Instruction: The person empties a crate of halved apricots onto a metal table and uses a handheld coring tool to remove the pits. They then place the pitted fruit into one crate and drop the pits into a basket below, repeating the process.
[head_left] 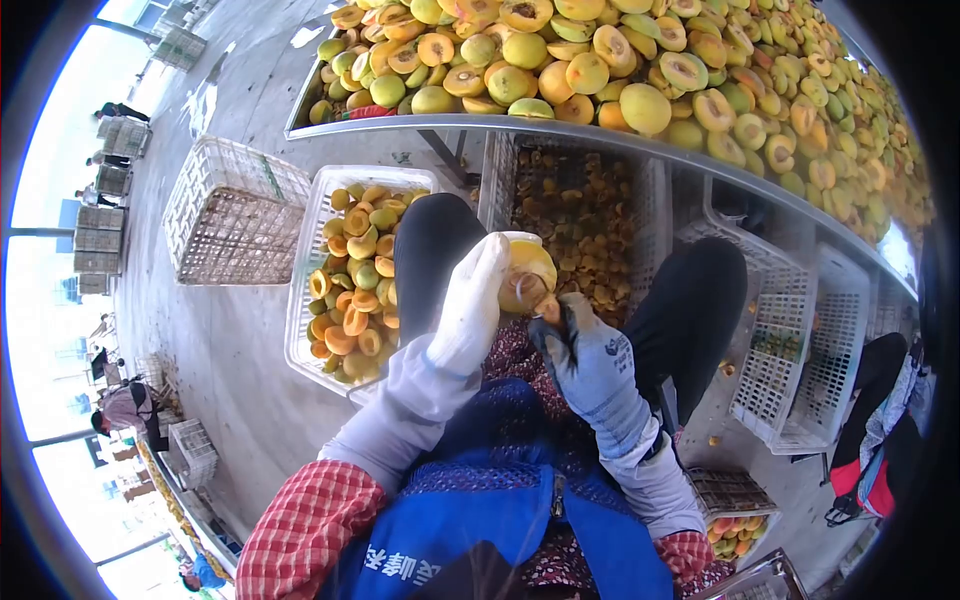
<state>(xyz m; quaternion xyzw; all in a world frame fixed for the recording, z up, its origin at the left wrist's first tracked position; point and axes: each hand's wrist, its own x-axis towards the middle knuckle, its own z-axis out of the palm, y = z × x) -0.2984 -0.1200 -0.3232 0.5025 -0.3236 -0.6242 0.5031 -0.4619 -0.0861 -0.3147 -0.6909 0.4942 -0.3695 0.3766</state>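
Observation:
My left hand [476,292], in a white glove, is closed around a yellow peach half [535,258] above my lap. The cut side and its brownish hollow face my right hand. My right hand [592,362], in a grey-blue glove with dark fingertips, is closed just beside the fruit. A small orange-brown piece [547,309] shows between its fingertips and the peach, along with a thin curved edge in the hollow. What the fingers grip is mostly hidden. Left of my knee stands a white crate [300,290] holding peach halves [358,270].
A metal-edged table [470,122] heaped with halved peaches [600,60] spans the top. Beneath it, a crate [497,185] holds brown pits and scraps [580,220]. An upright crate [235,215] stands left; more crates [790,340] are right. Another person's legs [868,400] show at far right.

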